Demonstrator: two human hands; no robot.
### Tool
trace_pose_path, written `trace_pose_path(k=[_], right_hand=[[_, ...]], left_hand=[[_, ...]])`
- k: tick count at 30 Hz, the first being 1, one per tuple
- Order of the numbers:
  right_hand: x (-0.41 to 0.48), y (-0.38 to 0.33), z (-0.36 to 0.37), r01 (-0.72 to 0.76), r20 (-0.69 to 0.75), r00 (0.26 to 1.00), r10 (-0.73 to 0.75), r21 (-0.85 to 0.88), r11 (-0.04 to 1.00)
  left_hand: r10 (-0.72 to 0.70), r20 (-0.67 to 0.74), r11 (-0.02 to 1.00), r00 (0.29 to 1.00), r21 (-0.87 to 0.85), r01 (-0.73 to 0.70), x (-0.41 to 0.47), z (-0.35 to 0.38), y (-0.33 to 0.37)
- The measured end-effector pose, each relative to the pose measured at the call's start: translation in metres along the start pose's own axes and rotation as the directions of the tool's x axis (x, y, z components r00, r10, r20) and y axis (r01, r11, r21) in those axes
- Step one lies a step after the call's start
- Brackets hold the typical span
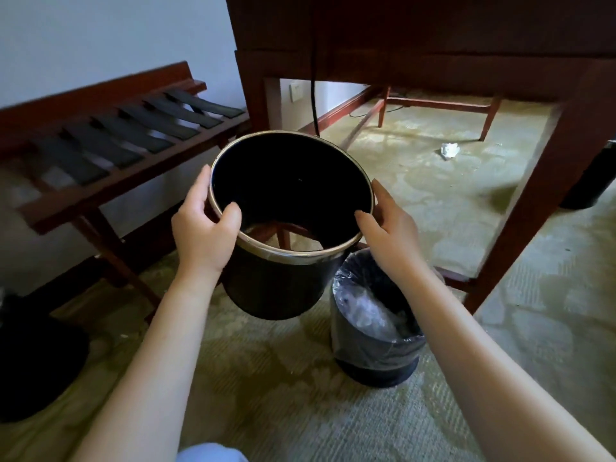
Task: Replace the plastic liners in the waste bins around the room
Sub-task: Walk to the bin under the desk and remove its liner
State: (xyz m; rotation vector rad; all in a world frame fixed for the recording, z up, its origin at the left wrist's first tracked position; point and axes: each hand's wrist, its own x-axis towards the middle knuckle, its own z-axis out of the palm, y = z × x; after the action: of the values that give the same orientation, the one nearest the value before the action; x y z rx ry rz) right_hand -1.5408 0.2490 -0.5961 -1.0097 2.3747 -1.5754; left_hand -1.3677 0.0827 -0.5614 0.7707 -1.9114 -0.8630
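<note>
All fingers (pixel 201 183) clasp bin (pixel 276 288) rim.

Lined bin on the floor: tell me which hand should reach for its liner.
Right. The right hand is on the side nearest the lined bin; the left hand holds the opposite rim of the held bin, farther away.

No text, label, brand, number or sign can be read anywhere in the room. Nothing legible is seen on the black bin (pixel 276 288), on the lined bin (pixel 376 361) beside it, or on the wall socket (pixel 295 91).
</note>
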Motion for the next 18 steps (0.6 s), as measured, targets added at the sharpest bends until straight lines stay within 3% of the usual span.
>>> trace_pose_path(k=[9,13,18], right_hand=[[0.007,0.026,0.086,-0.029,0.204,0.978,0.038,-0.05,0.998],[0.009,0.052,0.131,-0.068,0.261,0.959,0.109,-0.161,0.985],[0.008,0.078,0.183,-0.002,0.291,0.954,0.073,-0.238,0.971]], left_hand=[[-0.201,0.06,0.97,0.978,0.149,0.191,0.006,-0.019,-0.082],[-0.347,0.111,0.926,0.931,0.199,0.322,0.001,-0.016,-0.133],[-0.463,0.186,0.875,0.866,0.249,0.415,-0.006,-0.023,-0.188]])
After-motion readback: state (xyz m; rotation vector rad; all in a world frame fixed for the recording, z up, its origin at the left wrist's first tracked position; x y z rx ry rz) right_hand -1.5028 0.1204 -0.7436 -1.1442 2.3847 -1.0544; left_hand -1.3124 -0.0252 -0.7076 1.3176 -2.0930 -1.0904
